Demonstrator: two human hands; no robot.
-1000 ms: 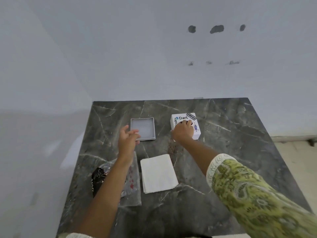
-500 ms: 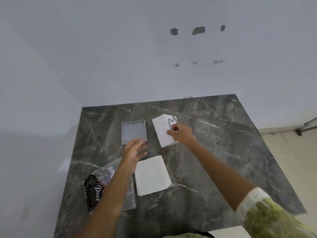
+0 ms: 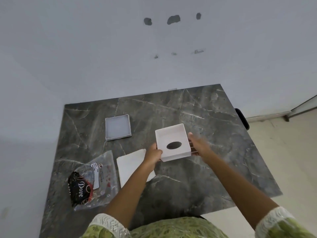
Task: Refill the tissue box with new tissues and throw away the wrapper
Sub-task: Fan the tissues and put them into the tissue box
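A white square tissue box (image 3: 172, 142) with a dark oval opening is held above the dark marble table (image 3: 205, 160). My left hand (image 3: 153, 155) grips its near left corner and my right hand (image 3: 199, 145) holds its right side. The box's grey tray-like lid (image 3: 118, 127) lies on the table at the back left. A stack of white tissues (image 3: 132, 164) lies flat beside my left forearm, which covers part of it. The clear plastic wrapper (image 3: 93, 181) with a black printed label lies crumpled at the near left.
A pale wall runs behind and to the left of the table. A black object (image 3: 242, 118) sticks out at the table's right edge. Light floor shows to the right.
My right hand lifted the box off the table and brought it nearer, turning its oval opening up. My left hand came across and took hold of the box too.
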